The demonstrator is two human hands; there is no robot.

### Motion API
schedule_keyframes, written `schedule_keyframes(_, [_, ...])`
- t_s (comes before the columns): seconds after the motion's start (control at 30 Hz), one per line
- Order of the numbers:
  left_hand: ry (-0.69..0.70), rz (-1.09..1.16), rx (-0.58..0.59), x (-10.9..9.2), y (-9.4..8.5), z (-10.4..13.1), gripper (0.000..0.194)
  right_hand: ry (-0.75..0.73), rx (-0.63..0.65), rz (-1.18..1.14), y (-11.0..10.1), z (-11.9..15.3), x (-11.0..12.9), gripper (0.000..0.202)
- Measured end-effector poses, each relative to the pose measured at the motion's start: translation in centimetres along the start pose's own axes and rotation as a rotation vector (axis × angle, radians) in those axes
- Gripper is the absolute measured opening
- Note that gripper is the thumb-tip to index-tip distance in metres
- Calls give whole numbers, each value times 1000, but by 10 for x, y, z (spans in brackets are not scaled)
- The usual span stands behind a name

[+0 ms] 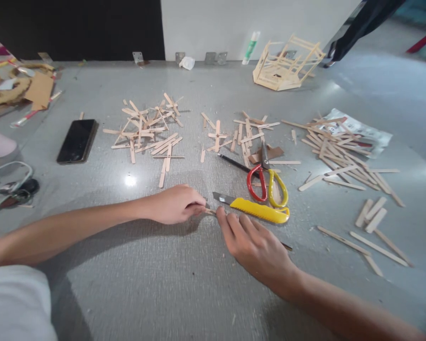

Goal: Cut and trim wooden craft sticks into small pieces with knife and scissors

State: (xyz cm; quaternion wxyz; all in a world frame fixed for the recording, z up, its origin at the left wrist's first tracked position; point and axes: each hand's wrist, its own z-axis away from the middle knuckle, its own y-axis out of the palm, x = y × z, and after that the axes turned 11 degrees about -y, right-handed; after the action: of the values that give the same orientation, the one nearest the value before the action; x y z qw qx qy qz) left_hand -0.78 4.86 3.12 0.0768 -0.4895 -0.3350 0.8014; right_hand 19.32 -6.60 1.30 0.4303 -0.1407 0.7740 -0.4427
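Note:
A short piece of wooden craft stick (210, 211) spans the small gap between my two hands, low over the grey floor. My left hand (179, 203) pinches its left end between thumb and fingers. The fingertips of my right hand (253, 241) are closed on the other end, and the palm faces down. From under my right hand sticks out the end of a thin dark rod (287, 246); the rest is hidden. Just beyond lies a yellow utility knife (259, 210) with its blade out. Behind it are scissors (264, 173) with one red and one yellow handle.
Cut stick pieces (145, 128) and a heap of craft sticks (348, 151) lie further off. A phone (78, 141) is at left. A stick-built frame (287, 66) and a glue stick (251, 47) stand by the wall. A person's leg (362, 28) shows at upper right.

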Motion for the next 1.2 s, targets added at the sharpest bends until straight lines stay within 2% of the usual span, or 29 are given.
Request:
schedule_keyframes(0.13, [-1,-14,-20,-2,1,1,35,-6,14,9,0,1,0,24])
schedule_keyframes(0.4, [-2,-20,-8,0,0,0,36,2,-48,-43,3,7,-1,23])
schedule_keyframes(1.2, [6,-17,-13,1,1,0,38,3,-31,-92,5,5,-2,28])
